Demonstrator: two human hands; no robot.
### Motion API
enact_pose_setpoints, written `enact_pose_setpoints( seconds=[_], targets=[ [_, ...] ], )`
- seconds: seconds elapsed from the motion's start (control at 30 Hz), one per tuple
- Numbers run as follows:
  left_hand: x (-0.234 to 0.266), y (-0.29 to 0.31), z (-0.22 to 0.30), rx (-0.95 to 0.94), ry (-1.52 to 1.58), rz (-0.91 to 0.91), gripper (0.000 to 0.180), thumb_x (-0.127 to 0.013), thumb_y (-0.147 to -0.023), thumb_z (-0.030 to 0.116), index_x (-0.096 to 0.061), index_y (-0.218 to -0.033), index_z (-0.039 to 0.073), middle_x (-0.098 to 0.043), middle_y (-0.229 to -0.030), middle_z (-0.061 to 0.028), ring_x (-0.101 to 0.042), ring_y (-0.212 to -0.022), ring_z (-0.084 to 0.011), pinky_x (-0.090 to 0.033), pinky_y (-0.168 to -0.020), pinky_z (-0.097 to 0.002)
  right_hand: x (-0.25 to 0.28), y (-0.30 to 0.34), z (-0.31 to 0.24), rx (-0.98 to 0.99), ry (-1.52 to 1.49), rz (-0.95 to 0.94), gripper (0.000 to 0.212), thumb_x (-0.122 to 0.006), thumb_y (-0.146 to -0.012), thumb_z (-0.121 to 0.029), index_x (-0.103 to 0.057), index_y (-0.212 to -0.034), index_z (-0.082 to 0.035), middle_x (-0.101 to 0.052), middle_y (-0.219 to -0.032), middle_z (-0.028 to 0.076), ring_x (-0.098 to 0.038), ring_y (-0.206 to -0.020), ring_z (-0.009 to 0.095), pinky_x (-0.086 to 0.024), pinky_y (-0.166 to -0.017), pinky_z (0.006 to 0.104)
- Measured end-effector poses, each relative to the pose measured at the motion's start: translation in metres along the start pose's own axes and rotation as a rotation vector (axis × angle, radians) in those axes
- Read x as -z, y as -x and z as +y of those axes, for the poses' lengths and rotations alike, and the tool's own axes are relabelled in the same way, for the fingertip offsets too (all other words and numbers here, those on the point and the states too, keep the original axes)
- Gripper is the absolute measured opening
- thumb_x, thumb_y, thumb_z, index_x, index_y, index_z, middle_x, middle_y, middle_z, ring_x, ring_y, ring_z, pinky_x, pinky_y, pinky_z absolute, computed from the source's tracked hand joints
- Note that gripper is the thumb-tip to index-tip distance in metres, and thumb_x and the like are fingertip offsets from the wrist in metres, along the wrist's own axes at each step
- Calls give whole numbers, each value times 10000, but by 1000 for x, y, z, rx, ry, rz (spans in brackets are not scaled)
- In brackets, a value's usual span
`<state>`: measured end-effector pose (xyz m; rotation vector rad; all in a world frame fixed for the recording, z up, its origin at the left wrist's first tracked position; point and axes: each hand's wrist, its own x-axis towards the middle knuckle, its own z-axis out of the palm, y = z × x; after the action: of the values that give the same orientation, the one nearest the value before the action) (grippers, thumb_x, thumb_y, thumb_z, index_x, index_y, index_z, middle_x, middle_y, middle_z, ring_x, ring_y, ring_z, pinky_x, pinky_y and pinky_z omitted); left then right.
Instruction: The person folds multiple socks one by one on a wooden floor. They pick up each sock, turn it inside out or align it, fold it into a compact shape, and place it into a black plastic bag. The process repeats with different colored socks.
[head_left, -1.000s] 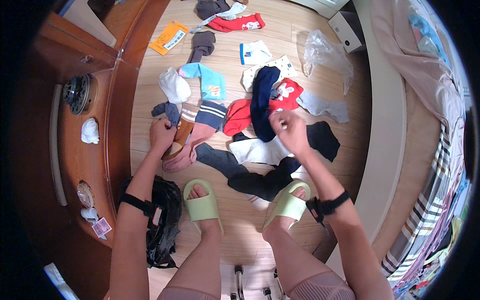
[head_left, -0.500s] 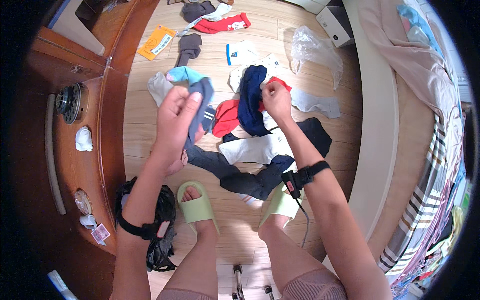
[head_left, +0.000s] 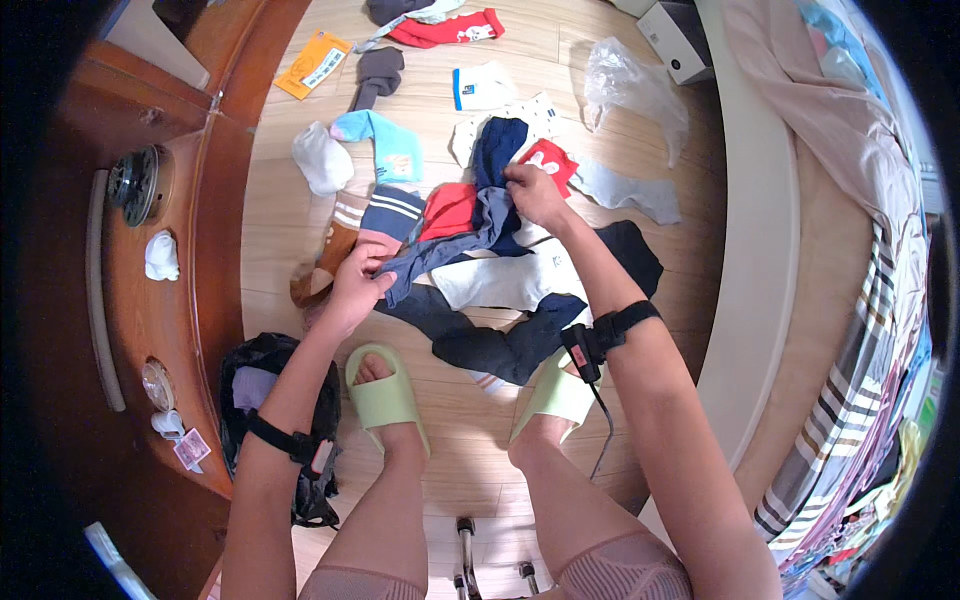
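Note:
A grey-blue sock [head_left: 440, 252] is stretched slantwise over the pile. My left hand [head_left: 360, 285] pinches its near end. At its far end the fingers of my right hand [head_left: 538, 196] are closed, beside a dark navy sock [head_left: 500, 145]. Close to my left hand lie a blue-and-pink striped sock [head_left: 390, 215] and a brown sock [head_left: 338, 245]. A red sock [head_left: 450, 208] shows under the grey-blue one, and a red patterned sock [head_left: 548, 160] is just beyond my right hand. A white sock [head_left: 490, 280] and a dark grey sock [head_left: 480, 350] lie nearer me.
A light blue sock [head_left: 395, 150], a balled white sock [head_left: 322, 160] and an orange card [head_left: 312, 65] lie farther left. At the far right are a clear plastic bag [head_left: 630, 90] and a white box [head_left: 675, 45]. Beside my green slippers [head_left: 385, 400] sits a black bag [head_left: 262, 350].
My left hand has come down and nearer me with the grey-blue sock, now stretched toward my right hand. The light blue sock shows fully on the floor. My right hand has shifted slightly left.

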<state>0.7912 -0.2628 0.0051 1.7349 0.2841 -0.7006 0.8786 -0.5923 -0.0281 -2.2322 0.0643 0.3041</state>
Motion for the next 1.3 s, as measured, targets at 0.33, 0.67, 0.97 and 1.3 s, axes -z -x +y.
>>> enact_pose_setpoints(
  seconds=[0.33, 0.67, 0.97, 1.3],
  targets=[
    [3, -5, -3, -168, -40, 43, 331, -656, -842, -96, -596, -1152, 3, -671, -1013, -82, -632, -864, -128, -511, -776, -252, 67, 28, -70, 30, -428, 542, 68, -691, -889, -34, -734, -917, 10, -730, -837, 62, -659, -763, 89, -532, -693, 239],
    [8, 33, 72, -197, 304, 87, 282, -607, -909, -32, -579, -1184, 25, -658, -961, -34, -561, -731, -26, -435, -546, -171, 128, 97, -189, 154, -827, 494, 246, -686, -862, 53, -664, -1106, 22, -710, -982, 70, -677, -832, 117, -559, -793, 236],
    [-1, 96, 205, -494, 500, 263, 249, -645, -916, 19, -530, -1137, 28, -633, -1070, -81, -645, -830, -105, -613, -612, -271, 131, 124, -205, 85, -1038, 202, 282, -675, -936, -134, -669, -1164, 32, -703, -1111, 151, -681, -974, 172, -529, -920, 308],
    [-53, 92, 205, -544, 531, 287, 145, -701, -901, 2, -566, -937, 39, -626, -844, -3, -557, -701, -21, -459, -608, -180, 57, 118, -243, 127, -716, 379, 351, -690, -924, -53, -633, -1261, 26, -699, -1036, 72, -621, -874, 73, -524, -742, 221]
  ],
)
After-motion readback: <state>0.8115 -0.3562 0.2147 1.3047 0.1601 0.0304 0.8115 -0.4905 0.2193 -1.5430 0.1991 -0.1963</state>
